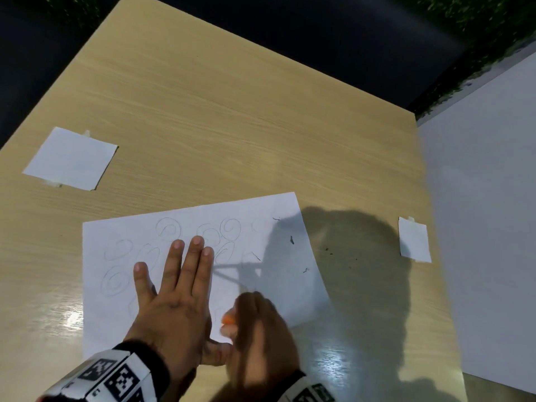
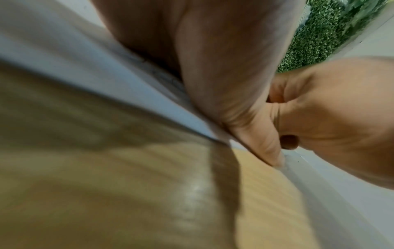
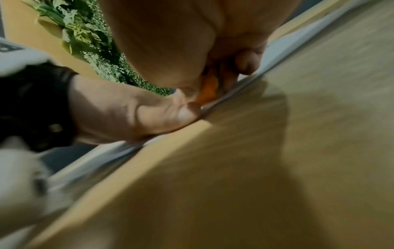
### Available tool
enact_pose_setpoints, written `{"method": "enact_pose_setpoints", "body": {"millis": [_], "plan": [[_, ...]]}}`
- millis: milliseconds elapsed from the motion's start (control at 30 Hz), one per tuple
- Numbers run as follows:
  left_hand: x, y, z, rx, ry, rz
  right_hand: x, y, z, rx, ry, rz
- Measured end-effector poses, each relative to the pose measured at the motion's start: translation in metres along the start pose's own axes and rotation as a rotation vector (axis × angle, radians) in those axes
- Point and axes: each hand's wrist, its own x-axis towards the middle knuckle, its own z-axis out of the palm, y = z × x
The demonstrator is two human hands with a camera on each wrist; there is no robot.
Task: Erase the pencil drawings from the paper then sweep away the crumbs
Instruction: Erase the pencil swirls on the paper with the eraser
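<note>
A white paper (image 1: 278, 285) with several pencil spirals (image 1: 168, 229) lies on the wooden table (image 1: 217, 126). My left hand (image 1: 174, 294) lies flat on the sheet with straight fingers, pressing it down. Beside it, my right hand (image 1: 258, 323) pinches an orange eraser (image 1: 229, 320) against the paper near its front edge. The right wrist view shows the eraser (image 3: 209, 91) between thumb and fingers, touching the sheet. Dark eraser crumbs (image 1: 291, 239) lie on the sheet's right part and on the table (image 1: 327, 250) beyond it.
A small white taped card (image 1: 71, 158) sits at the table's left, another (image 1: 414, 239) near its right edge. A large white board (image 1: 481, 198) adjoins the table on the right. Dark floor and green foliage (image 1: 478, 13) lie beyond the far edge.
</note>
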Motion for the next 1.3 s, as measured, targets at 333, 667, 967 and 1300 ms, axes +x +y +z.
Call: {"method": "enact_pose_setpoints", "body": {"millis": [333, 667, 967, 1300], "plan": [[-0.001, -0.001, 0.001, 0.005, 0.008, 0.018, 0.007, -0.001, -0.007, 0.005, -0.064, 0.026], [0.000, 0.002, -0.008, 0.059, 0.020, 0.014, 0.035, 0.042, -0.053, -0.112, 0.155, 0.341], [0.000, -0.002, -0.002, -0.009, -0.001, 0.017, 0.039, 0.061, -0.052, -0.109, 0.157, 0.391], [-0.003, -0.011, -0.021, 0.005, 0.186, 0.047, 0.061, -0.030, -0.027, 0.031, -0.017, 0.110]]}}
